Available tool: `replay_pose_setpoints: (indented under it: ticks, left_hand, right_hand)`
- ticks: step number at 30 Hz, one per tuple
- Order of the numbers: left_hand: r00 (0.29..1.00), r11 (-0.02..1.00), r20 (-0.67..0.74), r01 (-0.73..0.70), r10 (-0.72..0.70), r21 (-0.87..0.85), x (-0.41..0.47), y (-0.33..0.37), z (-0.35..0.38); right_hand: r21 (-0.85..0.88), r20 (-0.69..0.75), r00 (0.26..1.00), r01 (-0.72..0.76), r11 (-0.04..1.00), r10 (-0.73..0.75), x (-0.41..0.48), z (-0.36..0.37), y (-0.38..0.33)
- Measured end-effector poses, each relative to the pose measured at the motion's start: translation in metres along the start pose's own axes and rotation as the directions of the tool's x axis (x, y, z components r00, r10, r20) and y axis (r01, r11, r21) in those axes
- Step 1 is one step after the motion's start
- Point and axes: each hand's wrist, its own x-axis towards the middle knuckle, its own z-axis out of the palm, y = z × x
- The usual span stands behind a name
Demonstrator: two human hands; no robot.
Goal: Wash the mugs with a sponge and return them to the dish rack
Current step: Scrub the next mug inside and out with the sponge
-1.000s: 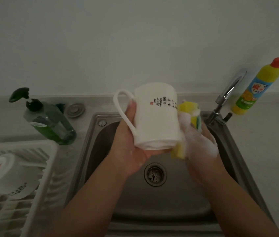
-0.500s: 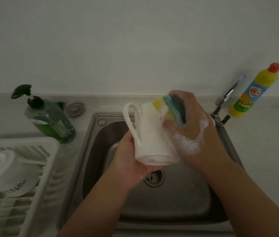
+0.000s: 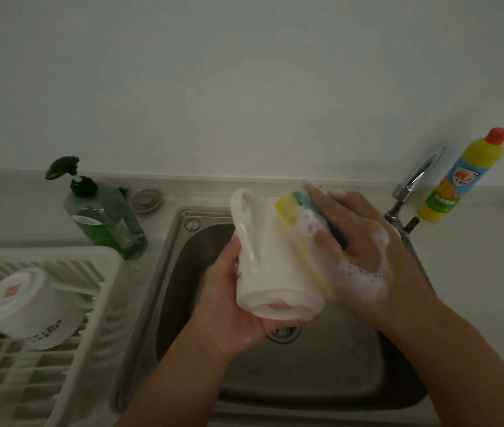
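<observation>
A white mug [image 3: 270, 257] is held over the steel sink [image 3: 306, 374], its mouth turned toward me and its handle up at the left. My left hand [image 3: 229, 306] grips it from below at the rim end. My right hand [image 3: 358, 248], covered in foam, holds a yellow and green sponge [image 3: 298, 223] pressed flat against the mug's right side. In the white dish rack [image 3: 84, 322] at the left, another white mug [image 3: 25, 306] lies upside down on its side.
A green pump soap bottle [image 3: 105, 217] stands left of the sink by a round plug [image 3: 146, 200]. The chrome tap [image 3: 411, 186] and a yellow detergent bottle [image 3: 460, 180] stand at the right back corner. A drain [image 3: 283, 332] sits below the mug.
My right hand has slid the sponge from the mug's right side over its top and down along the side. The mug has tilted, its handle shifting slightly right.
</observation>
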Motion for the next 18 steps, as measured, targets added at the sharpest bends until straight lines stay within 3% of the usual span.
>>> replay_pose_setpoints:
  ticks: [5,8,13,15,18]
  left_hand:
    - [0.983,0.994,-0.185,0.027,-0.008,0.106,-0.001,-0.004,0.008]
    - [0.982,0.991,-0.187,0.054,-0.030,0.126,-0.001,-0.006,0.009]
    - [0.983,0.988,-0.182,0.061,-0.035,0.139,-0.004,-0.004,0.011]
    - [0.981,0.984,-0.189,0.074,-0.043,0.162,-0.006,-0.005,0.013]
    - [0.982,0.983,-0.182,0.082,-0.051,0.167,-0.005,-0.006,0.014]
  right_hand:
    - [-0.090,0.053,0.979,0.201,0.976,-0.196,0.007,-0.009,0.000]
    - [-0.170,0.129,0.939,0.339,0.925,-0.320,0.015,-0.017,0.003]
    - [-0.120,0.182,0.888,0.445,0.887,-0.421,-0.001,-0.024,0.004]
    - [-0.060,0.164,0.883,0.453,0.889,-0.439,-0.007,-0.026,0.003]
    - [-0.020,0.014,0.890,0.456,0.890,-0.455,-0.011,-0.035,-0.005]
